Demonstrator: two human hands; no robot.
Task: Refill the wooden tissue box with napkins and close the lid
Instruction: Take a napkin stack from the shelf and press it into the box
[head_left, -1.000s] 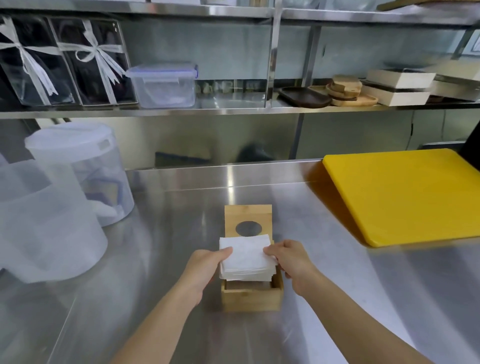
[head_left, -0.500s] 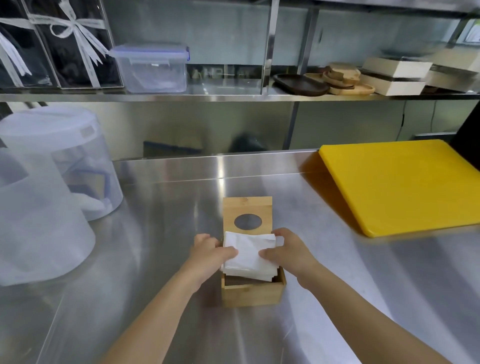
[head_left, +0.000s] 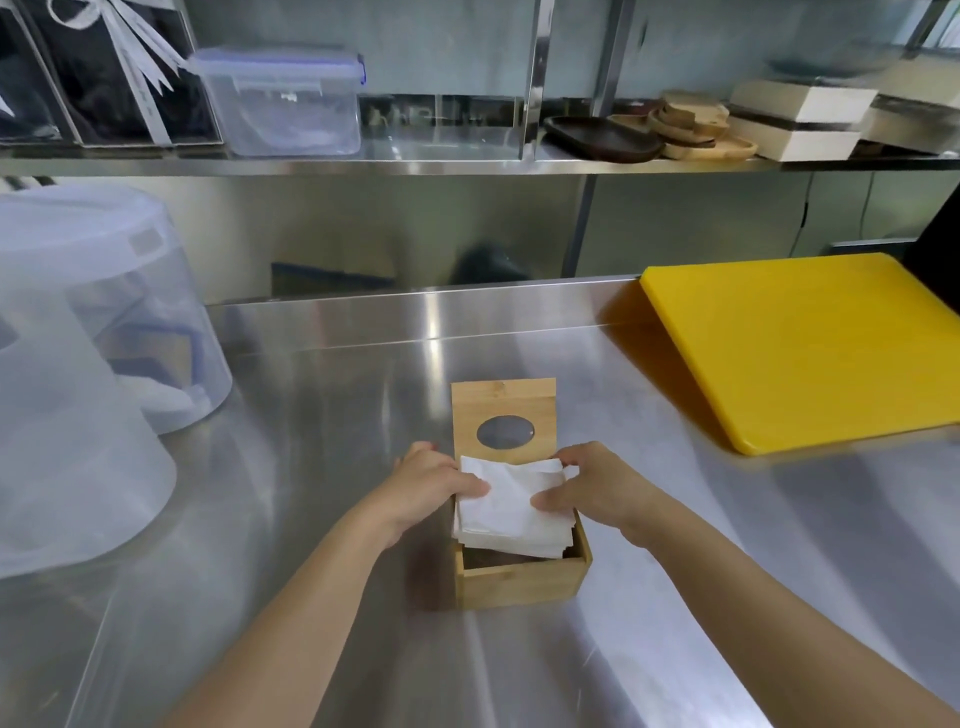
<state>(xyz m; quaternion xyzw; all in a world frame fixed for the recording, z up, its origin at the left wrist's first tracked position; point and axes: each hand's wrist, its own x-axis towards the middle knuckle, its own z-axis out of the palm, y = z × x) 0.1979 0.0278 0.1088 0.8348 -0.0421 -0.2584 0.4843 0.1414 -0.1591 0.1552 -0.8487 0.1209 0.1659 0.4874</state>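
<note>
Napkin stack (head_left: 511, 506) now sits lower than a second ago, its far edge entering the wooden box (head_left: 522, 577). Left hand (head_left: 431, 486) at 9 o'clock and right hand (head_left: 592, 488) at 3 o'clock pinch its sides, fingers curled closed. Lid (head_left: 503, 402) stands open at 12 o'clock; seating remains, I judge.

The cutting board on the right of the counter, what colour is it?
Solid bright yellow; the cutting board shows in the head view.

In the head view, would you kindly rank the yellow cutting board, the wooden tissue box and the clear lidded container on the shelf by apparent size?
1. yellow cutting board
2. wooden tissue box with its raised lid, and clear lidded container: similar, and the container is farther, so unranked.
</note>
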